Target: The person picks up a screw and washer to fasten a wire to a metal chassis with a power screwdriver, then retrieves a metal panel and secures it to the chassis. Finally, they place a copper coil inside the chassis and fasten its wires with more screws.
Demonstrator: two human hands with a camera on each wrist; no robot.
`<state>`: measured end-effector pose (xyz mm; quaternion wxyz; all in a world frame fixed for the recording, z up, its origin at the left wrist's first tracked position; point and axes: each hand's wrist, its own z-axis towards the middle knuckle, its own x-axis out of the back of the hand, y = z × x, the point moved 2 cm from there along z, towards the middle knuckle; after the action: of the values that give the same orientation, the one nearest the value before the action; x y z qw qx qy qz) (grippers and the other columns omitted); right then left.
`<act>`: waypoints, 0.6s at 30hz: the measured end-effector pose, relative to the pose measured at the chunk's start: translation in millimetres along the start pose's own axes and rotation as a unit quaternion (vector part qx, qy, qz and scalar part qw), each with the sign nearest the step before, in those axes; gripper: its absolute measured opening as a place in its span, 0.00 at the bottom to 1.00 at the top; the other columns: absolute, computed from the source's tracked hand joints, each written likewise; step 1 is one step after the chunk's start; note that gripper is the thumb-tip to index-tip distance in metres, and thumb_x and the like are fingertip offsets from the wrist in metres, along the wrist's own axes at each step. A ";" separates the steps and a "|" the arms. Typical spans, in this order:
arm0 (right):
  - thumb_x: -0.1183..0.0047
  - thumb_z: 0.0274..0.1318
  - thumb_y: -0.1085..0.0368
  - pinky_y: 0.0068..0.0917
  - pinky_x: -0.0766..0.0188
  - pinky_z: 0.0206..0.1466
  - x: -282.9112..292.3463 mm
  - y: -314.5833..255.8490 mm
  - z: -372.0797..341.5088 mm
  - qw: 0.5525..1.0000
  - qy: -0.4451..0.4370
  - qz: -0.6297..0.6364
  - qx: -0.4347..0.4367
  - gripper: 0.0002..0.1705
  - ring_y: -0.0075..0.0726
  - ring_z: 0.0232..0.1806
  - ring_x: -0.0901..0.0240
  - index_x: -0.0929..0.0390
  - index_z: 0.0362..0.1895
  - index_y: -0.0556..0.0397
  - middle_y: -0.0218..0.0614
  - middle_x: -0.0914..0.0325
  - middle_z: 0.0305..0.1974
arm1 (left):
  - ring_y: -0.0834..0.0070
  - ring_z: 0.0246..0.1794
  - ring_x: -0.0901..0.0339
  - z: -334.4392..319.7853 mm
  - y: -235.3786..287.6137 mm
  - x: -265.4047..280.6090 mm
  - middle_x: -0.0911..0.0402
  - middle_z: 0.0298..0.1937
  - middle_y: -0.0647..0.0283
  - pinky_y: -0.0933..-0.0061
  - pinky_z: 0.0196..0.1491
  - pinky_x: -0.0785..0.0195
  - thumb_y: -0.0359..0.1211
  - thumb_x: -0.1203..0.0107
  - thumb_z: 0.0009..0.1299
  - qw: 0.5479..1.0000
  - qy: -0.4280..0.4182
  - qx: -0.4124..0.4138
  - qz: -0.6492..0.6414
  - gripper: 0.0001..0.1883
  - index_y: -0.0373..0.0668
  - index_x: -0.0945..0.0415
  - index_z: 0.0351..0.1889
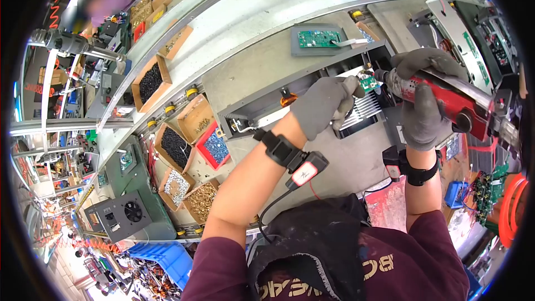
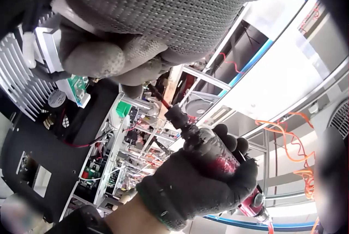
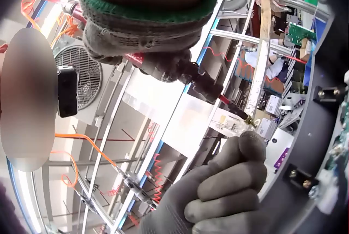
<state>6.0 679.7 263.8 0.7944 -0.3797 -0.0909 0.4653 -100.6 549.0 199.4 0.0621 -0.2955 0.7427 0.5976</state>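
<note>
My gloved right hand (image 1: pixel 424 114) grips a red power screwdriver (image 1: pixel 471 112), its bit pointing left toward my other hand. At the bit's tip sits a small brass-coloured screw (image 3: pixel 250 120). The gloved left hand (image 1: pixel 326 106) has its fingers curled, with thumb and forefinger pinching at that screw in the right wrist view. Both hands are over a long dark metal case (image 1: pixel 245 106). Inside the case, a finned heat sink (image 1: pixel 365 110) and a small green circuit board (image 1: pixel 369 82) lie beside the left fingertips. In the left wrist view, the left glove hides part of the heat sink.
Left of the case stand bins of small parts, among them a red bin (image 1: pixel 213 146) and a box of black pieces (image 1: pixel 175 146). Beyond the case a green board (image 1: pixel 319 38) lies on a grey plate. A fan unit (image 1: pixel 118 215) stands at the lower left.
</note>
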 end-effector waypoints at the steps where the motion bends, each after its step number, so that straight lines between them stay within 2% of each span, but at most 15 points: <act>1: 0.50 0.48 0.73 0.37 0.25 0.45 2.7 1.2 -0.6 0.999 -0.006 -0.021 -0.025 0.22 0.40 0.39 0.24 0.38 0.50 0.58 0.49 0.26 0.43 | 0.85 0.13 0.51 7.1 -1.1 -1.5 0.47 0.13 0.76 0.79 0.18 0.51 0.49 0.59 0.74 0.999 -0.002 0.052 0.016 0.24 0.33 0.30 0.40; 2: 0.52 0.47 0.75 0.37 0.25 0.47 4.7 2.7 -1.2 0.998 -0.012 -0.041 -0.051 0.22 0.40 0.39 0.24 0.37 0.50 0.58 0.48 0.26 0.43 | 0.85 0.13 0.51 11.8 -1.4 -2.4 0.48 0.13 0.76 0.79 0.18 0.51 0.47 0.59 0.74 0.994 -0.003 0.104 0.032 0.22 0.33 0.30 0.40; 3: 0.52 0.48 0.75 0.37 0.25 0.47 7.1 3.7 -2.4 0.996 -0.001 -0.058 -0.062 0.22 0.41 0.40 0.24 0.37 0.50 0.58 0.48 0.25 0.41 | 0.85 0.12 0.51 12.9 4.0 -5.9 0.48 0.12 0.76 0.80 0.18 0.53 0.44 0.59 0.74 0.991 -0.043 0.117 0.046 0.19 0.34 0.30 0.40; 4: 0.52 0.48 0.75 0.37 0.25 0.47 9.1 5.6 -3.9 0.996 0.000 -0.060 -0.063 0.22 0.41 0.40 0.24 0.37 0.50 0.58 0.48 0.25 0.41 | 0.85 0.12 0.51 17.2 2.8 -5.5 0.48 0.12 0.76 0.80 0.18 0.53 0.44 0.59 0.74 0.991 -0.045 0.119 0.046 0.19 0.34 0.30 0.40; 6: 0.51 0.48 0.74 0.38 0.25 0.46 13.6 11.8 -8.3 0.992 0.020 -0.079 -0.097 0.21 0.40 0.39 0.24 0.36 0.50 0.57 0.47 0.25 0.39 | 0.85 0.12 0.52 23.7 -1.7 -5.3 0.47 0.11 0.76 0.80 0.18 0.54 0.42 0.59 0.73 0.982 -0.020 0.185 0.025 0.18 0.34 0.30 0.39; 10: 0.50 0.49 0.73 0.38 0.25 0.46 20.7 23.2 -12.4 0.995 0.050 -0.040 -0.073 0.21 0.39 0.38 0.24 0.35 0.50 0.56 0.47 0.24 0.38 | 0.85 0.12 0.51 18.7 2.2 -7.5 0.47 0.12 0.76 0.80 0.17 0.54 0.43 0.58 0.74 0.981 -0.012 0.187 0.052 0.18 0.35 0.31 0.39; 12: 0.48 0.49 0.70 0.38 0.26 0.46 23.3 21.5 -10.2 0.996 0.062 -0.055 -0.043 0.21 0.37 0.37 0.25 0.35 0.50 0.55 0.46 0.24 0.39 | 0.85 0.12 0.52 15.4 4.1 -7.7 0.47 0.12 0.77 0.79 0.17 0.54 0.45 0.58 0.74 0.986 -0.013 0.165 0.012 0.19 0.36 0.31 0.39; 16: 0.45 0.50 0.67 0.40 0.27 0.47 26.4 12.1 -7.2 0.994 0.081 -0.035 -0.058 0.22 0.36 0.36 0.26 0.35 0.50 0.54 0.44 0.25 0.38 | 0.85 0.13 0.51 23.6 -7.1 -2.0 0.48 0.13 0.77 0.80 0.17 0.54 0.46 0.59 0.75 0.984 -0.005 0.175 0.016 0.20 0.37 0.31 0.40; 18: 0.44 0.50 0.64 0.42 0.27 0.47 24.7 8.8 -6.8 0.996 0.060 0.021 -0.059 0.23 0.36 0.36 0.26 0.35 0.50 0.54 0.44 0.25 0.38 | 0.85 0.13 0.51 26.2 -8.0 -3.3 0.48 0.13 0.77 0.80 0.17 0.53 0.47 0.60 0.75 0.984 -0.006 0.177 0.027 0.20 0.37 0.31 0.40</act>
<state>17.0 698.6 247.9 0.7645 -0.4548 -0.0625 0.4524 -100.6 573.5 186.8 0.1014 -0.2559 0.8443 0.4598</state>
